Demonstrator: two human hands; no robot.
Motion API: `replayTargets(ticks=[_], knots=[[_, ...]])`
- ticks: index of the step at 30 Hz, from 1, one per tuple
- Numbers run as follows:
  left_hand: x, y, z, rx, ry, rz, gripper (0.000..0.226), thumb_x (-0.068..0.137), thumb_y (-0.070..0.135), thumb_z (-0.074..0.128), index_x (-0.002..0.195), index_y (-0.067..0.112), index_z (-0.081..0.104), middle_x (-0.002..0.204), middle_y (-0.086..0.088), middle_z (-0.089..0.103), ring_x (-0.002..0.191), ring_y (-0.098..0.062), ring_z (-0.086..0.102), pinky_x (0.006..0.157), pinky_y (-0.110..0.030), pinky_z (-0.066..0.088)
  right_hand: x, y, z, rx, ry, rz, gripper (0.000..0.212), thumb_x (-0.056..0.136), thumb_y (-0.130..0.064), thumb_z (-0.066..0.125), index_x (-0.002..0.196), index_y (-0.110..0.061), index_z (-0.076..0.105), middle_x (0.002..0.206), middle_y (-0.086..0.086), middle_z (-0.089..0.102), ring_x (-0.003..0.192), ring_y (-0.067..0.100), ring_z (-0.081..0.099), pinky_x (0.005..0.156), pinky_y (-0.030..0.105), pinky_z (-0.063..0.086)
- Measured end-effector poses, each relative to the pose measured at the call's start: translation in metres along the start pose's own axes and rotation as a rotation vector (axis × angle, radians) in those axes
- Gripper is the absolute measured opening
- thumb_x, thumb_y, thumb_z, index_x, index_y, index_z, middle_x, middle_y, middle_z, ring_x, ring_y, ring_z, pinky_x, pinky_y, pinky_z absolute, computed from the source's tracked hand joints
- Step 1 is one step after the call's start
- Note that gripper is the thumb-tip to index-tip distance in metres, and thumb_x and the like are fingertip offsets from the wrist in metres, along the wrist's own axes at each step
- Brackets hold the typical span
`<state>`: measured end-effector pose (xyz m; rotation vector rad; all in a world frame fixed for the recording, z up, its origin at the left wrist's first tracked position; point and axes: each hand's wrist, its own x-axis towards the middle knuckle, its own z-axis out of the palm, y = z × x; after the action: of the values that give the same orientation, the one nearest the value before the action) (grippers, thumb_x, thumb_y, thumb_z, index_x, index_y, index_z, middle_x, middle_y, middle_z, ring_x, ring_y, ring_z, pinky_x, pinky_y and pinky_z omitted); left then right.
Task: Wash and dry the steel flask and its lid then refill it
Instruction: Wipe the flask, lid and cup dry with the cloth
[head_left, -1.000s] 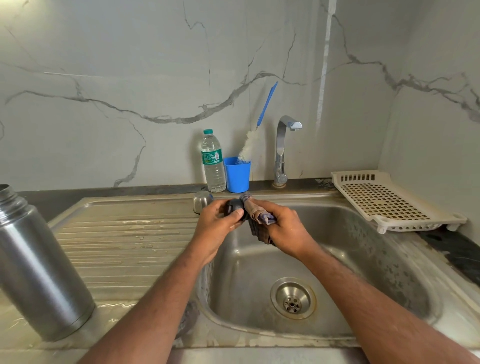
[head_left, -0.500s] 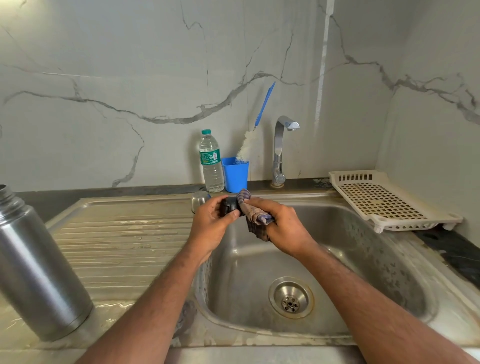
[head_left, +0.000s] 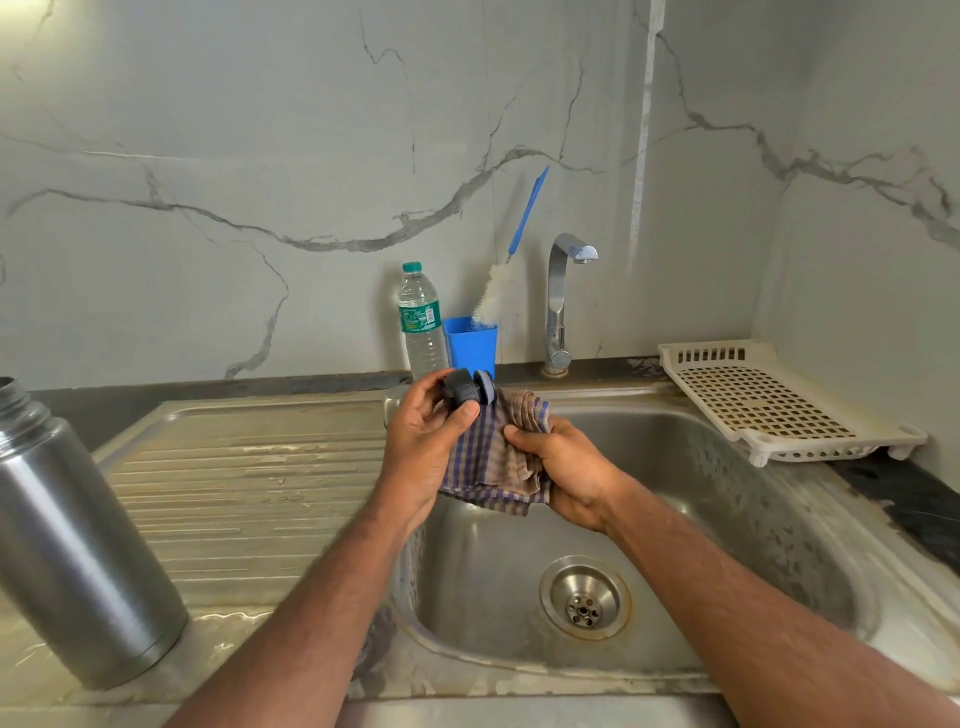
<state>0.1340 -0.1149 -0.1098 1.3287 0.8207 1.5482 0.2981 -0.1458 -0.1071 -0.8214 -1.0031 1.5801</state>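
A dark flask lid (head_left: 467, 391) is held above the far rim of the sink (head_left: 779, 519), its short axis lying roughly level, pointing left to right. The left hand (head_left: 423, 441) pinches it between thumb and fingers; the right hand (head_left: 563, 470) clutches a checked cloth (head_left: 493, 457) bunched just beneath it. The drying step appears to be in hand. Next, the lid likely needs setting down so the open steel flask (head_left: 67, 530), standing tilted in view on the tabletop at near left, can be refilled.
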Motion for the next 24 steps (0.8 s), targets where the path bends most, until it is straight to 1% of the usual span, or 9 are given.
replayTargets(ticks=[1, 4, 6, 9, 12, 16, 19, 22, 24], knots=[[0.001, -0.001, -0.001, 0.036, 0.026, 0.022, 0.050, 0.082, 0.003, 0.080, 0.128, 0.011, 0.061, 0.122, -0.008, 0.072, 0.118, -0.025, 0.067, 0.106, -0.051, 0.050, 0.000, 0.001, -0.001, -0.046, -0.003, -0.010, 0.025, 0.104, -0.001, 0.049, 0.122, -0.002, 0.066, 0.112, 0.017, 0.075, 0.098, 0.027, 0.074, 0.087, 0.040, 0.062], [0.004, -0.005, -0.006, 0.255, 0.109, 0.130, 0.052, 0.074, 0.020, 0.086, 0.121, 0.019, 0.064, 0.116, -0.005, 0.073, 0.110, -0.019, 0.070, 0.102, -0.046, 0.054, 0.001, 0.006, -0.002, -0.234, -0.004, -0.062, 0.026, 0.103, 0.000, 0.049, 0.123, -0.005, 0.066, 0.114, 0.015, 0.075, 0.105, 0.027, 0.072, 0.096, 0.041, 0.058], [0.005, -0.007, -0.007, 0.403, 0.119, 0.189, 0.053, 0.074, 0.016, 0.087, 0.122, 0.020, 0.065, 0.113, -0.002, 0.073, 0.105, -0.015, 0.070, 0.099, -0.045, 0.056, 0.003, 0.010, -0.002, -0.359, 0.039, -0.104, 0.028, 0.103, -0.002, 0.050, 0.122, -0.010, 0.068, 0.111, 0.010, 0.076, 0.107, 0.025, 0.072, 0.101, 0.044, 0.055], [0.005, -0.009, -0.005, 0.537, 0.062, 0.274, 0.055, 0.074, 0.006, 0.087, 0.121, 0.023, 0.064, 0.113, 0.001, 0.072, 0.106, -0.013, 0.070, 0.099, -0.043, 0.056, 0.006, 0.012, -0.005, -0.622, 0.138, -0.148, 0.024, 0.102, -0.011, 0.054, 0.117, -0.020, 0.071, 0.105, 0.002, 0.077, 0.102, 0.019, 0.073, 0.101, 0.047, 0.055], [0.001, -0.007, -0.002, 0.533, -0.055, 0.260, 0.060, 0.075, 0.004, 0.086, 0.122, 0.031, 0.060, 0.116, 0.002, 0.072, 0.109, -0.012, 0.070, 0.100, -0.039, 0.056, 0.006, 0.012, -0.009, -0.783, 0.172, -0.128, 0.018, 0.101, -0.018, 0.057, 0.109, -0.023, 0.072, 0.102, 0.000, 0.076, 0.099, 0.017, 0.071, 0.099, 0.048, 0.055], [0.005, -0.009, -0.008, 0.532, 0.012, 0.223, 0.057, 0.077, 0.004, 0.085, 0.126, 0.022, 0.062, 0.115, -0.003, 0.073, 0.104, -0.012, 0.072, 0.097, -0.039, 0.058, 0.006, 0.009, -0.007, -0.750, 0.160, -0.155, 0.020, 0.101, -0.018, 0.058, 0.112, -0.025, 0.073, 0.103, -0.003, 0.077, 0.100, 0.014, 0.072, 0.098, 0.044, 0.056], [0.008, -0.010, -0.011, 0.568, 0.021, 0.211, 0.056, 0.076, 0.003, 0.086, 0.123, 0.024, 0.063, 0.114, -0.001, 0.073, 0.105, -0.012, 0.071, 0.098, -0.038, 0.057, 0.006, 0.008, -0.006, -0.801, 0.167, -0.170, 0.020, 0.101, -0.018, 0.057, 0.113, -0.025, 0.072, 0.104, -0.003, 0.076, 0.099, 0.014, 0.071, 0.095, 0.040, 0.057], [0.001, -0.008, -0.009, 0.492, -0.105, 0.121, 0.057, 0.078, 0.001, 0.084, 0.128, 0.017, 0.063, 0.117, 0.003, 0.073, 0.109, -0.011, 0.070, 0.099, -0.033, 0.056, 0.006, 0.009, -0.007, -0.945, 0.184, -0.130, 0.018, 0.100, -0.015, 0.054, 0.098, -0.022, 0.070, 0.098, 0.001, 0.073, 0.094, 0.019, 0.068, 0.083, 0.035, 0.055], [-0.001, -0.007, -0.007, 0.418, -0.151, 0.078, 0.057, 0.079, -0.001, 0.082, 0.130, 0.016, 0.063, 0.118, 0.001, 0.074, 0.111, -0.014, 0.070, 0.100, -0.036, 0.055, 0.005, 0.006, -0.011, -0.962, 0.198, -0.096, 0.022, 0.098, -0.010, 0.052, 0.096, -0.021, 0.071, 0.096, 0.002, 0.073, 0.092, 0.019, 0.069, 0.081, 0.035, 0.057]])
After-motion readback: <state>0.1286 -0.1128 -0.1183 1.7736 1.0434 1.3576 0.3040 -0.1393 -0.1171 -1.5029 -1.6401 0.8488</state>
